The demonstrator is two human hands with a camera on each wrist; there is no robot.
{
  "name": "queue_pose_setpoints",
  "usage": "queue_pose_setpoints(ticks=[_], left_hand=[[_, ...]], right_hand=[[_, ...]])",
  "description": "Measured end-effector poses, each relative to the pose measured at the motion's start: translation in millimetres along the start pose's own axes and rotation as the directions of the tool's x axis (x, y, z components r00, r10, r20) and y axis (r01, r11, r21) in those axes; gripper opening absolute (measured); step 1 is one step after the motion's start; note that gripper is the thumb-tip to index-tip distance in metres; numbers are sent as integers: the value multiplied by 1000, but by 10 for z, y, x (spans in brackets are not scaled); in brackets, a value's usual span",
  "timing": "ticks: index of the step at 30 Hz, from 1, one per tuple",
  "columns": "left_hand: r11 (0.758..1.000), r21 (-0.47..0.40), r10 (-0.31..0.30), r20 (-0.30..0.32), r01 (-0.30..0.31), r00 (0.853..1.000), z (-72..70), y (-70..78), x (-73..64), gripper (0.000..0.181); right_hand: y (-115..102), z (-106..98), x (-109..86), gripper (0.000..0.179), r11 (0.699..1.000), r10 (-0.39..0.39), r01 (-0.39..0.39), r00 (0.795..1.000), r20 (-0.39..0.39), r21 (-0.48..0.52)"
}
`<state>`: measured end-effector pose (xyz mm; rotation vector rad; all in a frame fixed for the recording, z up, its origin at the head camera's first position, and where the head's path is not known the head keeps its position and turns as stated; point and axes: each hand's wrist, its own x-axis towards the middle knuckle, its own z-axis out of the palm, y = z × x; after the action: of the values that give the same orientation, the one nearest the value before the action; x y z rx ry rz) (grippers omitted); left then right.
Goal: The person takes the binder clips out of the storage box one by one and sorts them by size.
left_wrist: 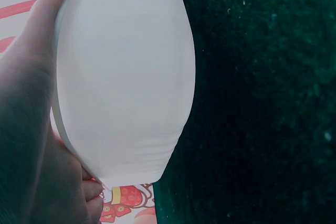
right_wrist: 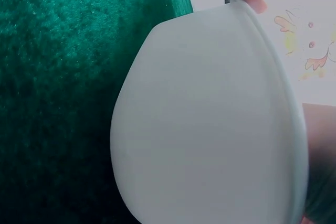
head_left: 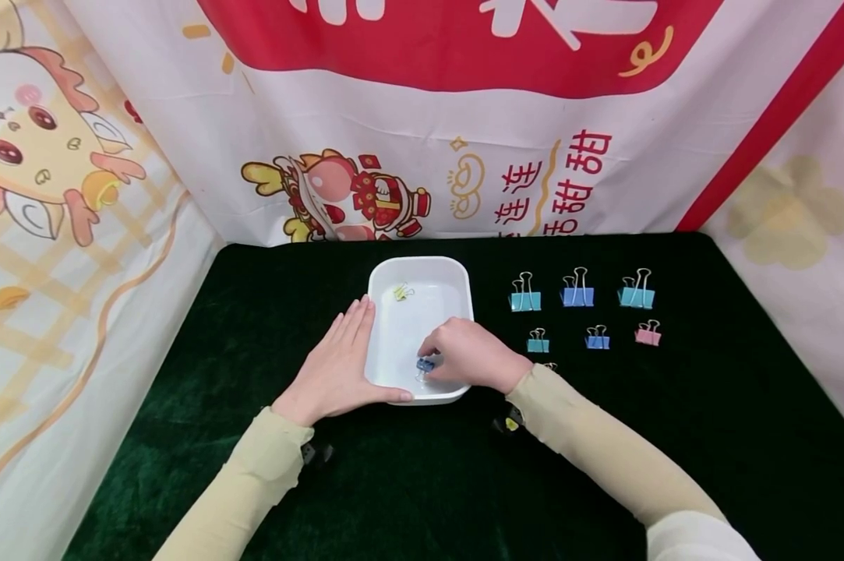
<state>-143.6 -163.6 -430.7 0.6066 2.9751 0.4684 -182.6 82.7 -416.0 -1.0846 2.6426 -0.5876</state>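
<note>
A white plastic tray (head_left: 422, 319) stands on the dark green cloth. Within it, my right hand (head_left: 472, 354) pinches a small blue binder clip (head_left: 425, 365) low over the near part of the tray's floor. A small yellow binder clip (head_left: 402, 293) lies toward the tray's far left corner. Along the left side rests my left hand (head_left: 337, 362), fingers straight against the rim and thumb stretched over the near edge. Both wrist views are mostly filled by the tray's outer wall (left_wrist: 126, 77), which hides the clips there.
Right of the tray, larger teal and blue binder clips (head_left: 577, 296) form a back row. Smaller teal, blue (head_left: 597, 341) and pink (head_left: 648, 336) ones sit in front. Another clip (head_left: 550, 366) is mostly hidden behind my right wrist. A printed curtain (head_left: 450, 156) hangs behind the table.
</note>
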Motion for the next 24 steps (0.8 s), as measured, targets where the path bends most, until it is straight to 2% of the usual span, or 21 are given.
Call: queue_pose_setpoints(ticks=[8, 13, 18, 24], left_hand=[[1000, -12, 18, -3, -18, 1000, -6, -10, -3, 139], [1000, -19, 11, -5, -11, 1000, -2, -7, -4, 138], [1000, -26, 8, -13, -8, 1000, 2, -7, -6, 138], [1000, -20, 10, -13, -10, 1000, 7, -9, -4, 138]], right_hand=[[-1, 29, 10, 13, 1000, -26, 26, 999, -47, 0], [5, 22, -3, 11, 999, -46, 48, 995, -84, 22], [7, 11, 6, 14, 997, -56, 59, 996, -64, 44], [9, 5, 22, 17, 999, -43, 44, 999, -26, 15]])
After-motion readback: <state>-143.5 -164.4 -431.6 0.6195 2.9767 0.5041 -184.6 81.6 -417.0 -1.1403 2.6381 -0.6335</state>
